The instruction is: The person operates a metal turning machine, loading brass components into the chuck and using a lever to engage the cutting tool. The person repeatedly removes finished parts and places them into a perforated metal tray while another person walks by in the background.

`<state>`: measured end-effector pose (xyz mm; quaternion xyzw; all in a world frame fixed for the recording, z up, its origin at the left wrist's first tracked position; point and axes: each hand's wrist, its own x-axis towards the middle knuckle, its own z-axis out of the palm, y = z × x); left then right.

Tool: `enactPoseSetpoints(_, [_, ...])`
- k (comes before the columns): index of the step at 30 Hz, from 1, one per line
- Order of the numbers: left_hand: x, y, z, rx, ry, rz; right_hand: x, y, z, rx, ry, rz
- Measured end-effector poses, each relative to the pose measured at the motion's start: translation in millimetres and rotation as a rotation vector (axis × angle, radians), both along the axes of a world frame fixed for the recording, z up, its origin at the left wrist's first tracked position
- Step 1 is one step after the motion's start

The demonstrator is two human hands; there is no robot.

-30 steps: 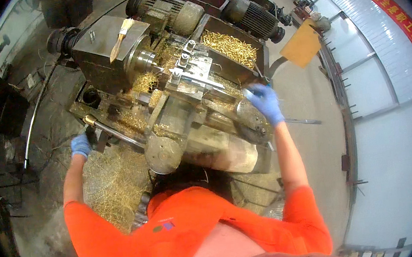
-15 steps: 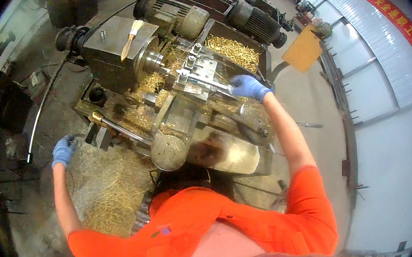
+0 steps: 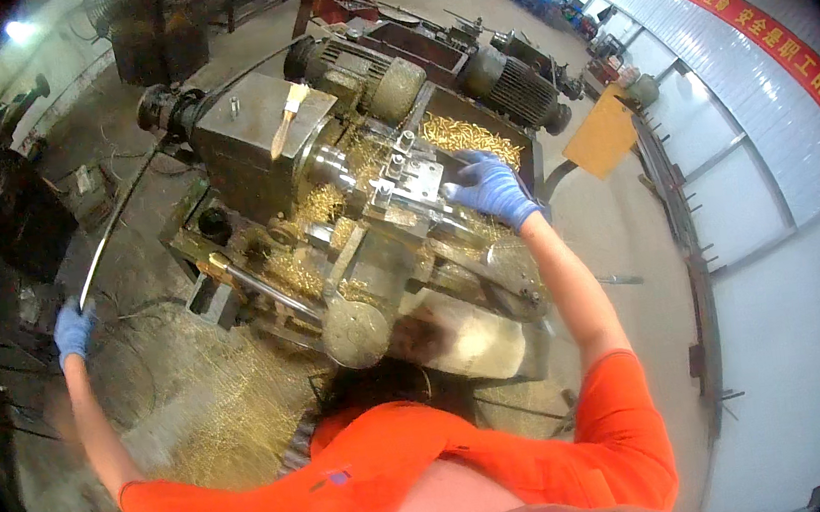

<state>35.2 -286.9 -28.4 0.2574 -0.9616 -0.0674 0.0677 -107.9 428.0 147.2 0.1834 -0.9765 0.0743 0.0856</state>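
My left hand [image 3: 73, 331], in a blue glove, is closed round the lower end of a long metal lever [image 3: 95, 254] that slants down from the left end of a small lathe [image 3: 248, 138]. My right hand [image 3: 491, 189], gloved in blue too, hovers over the right end of the shiny tool slide [image 3: 409, 178]. Its thumb and fingers are spread apart with nothing visible between them; whether they touch the slide, I cannot tell. Left of the slide sits the bright round chuck [image 3: 330, 164]. Brass chips [image 3: 320, 205] lie below it.
A paintbrush [image 3: 289, 121] lies on the headstock. Behind the slide, a metal tray holds many brass pieces [image 3: 473, 137]. Two motors [image 3: 522, 89] stand beyond. A yellow board [image 3: 600, 133] is at the right. Brass shavings [image 3: 234, 389] cover the floor in front of the lathe.
My left hand has moved left and down onto the lever's end. My right hand has shifted slightly left relative to the slide, its fingers more spread. The whole view has shifted somewhat.
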Motion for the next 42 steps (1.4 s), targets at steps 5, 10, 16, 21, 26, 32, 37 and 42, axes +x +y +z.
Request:
enactPoseSetpoints(5, [-19.6,11.5,-0.3,0.094,-0.049,0.160,-17.8,-47.9,-16.6,-0.149,0.132,0.334])
enactPoseSetpoints(10, [-19.3,17.8,17.4,0.001,-0.080,0.240,-13.8,-124.3,-24.0,0.137,0.282,0.247])
enactPoseSetpoints(16, [-1.9,41.1,11.8,0.022,0.004,0.243,-33.2,-157.9,-36.3,0.274,-0.166,0.177])
enactPoseSetpoints(21, [30.9,152.1,15.2,0.081,-0.083,0.065,-32.4,-155.8,-36.1,0.247,-0.194,0.096])
enactPoseSetpoints(26, [42.5,174.3,4.4,0.083,0.085,0.022,-14.0,-146.9,-10.9,0.287,-0.156,0.031])
enactPoseSetpoints(32, [20.2,186.0,43.7,-0.079,-0.096,-0.093,-6.1,-54.3,22.6,0.105,-0.045,-0.072])
enactPoseSetpoints(37, [-37.1,251.8,117.4,0.092,0.340,-0.367,18.8,2.8,12.7,0.022,0.362,-0.186])
enactPoseSetpoints(42, [-98.2,332.5,169.7,0.225,0.551,-0.444,91.8,-15.6,-27.7,-0.178,0.285,0.012])
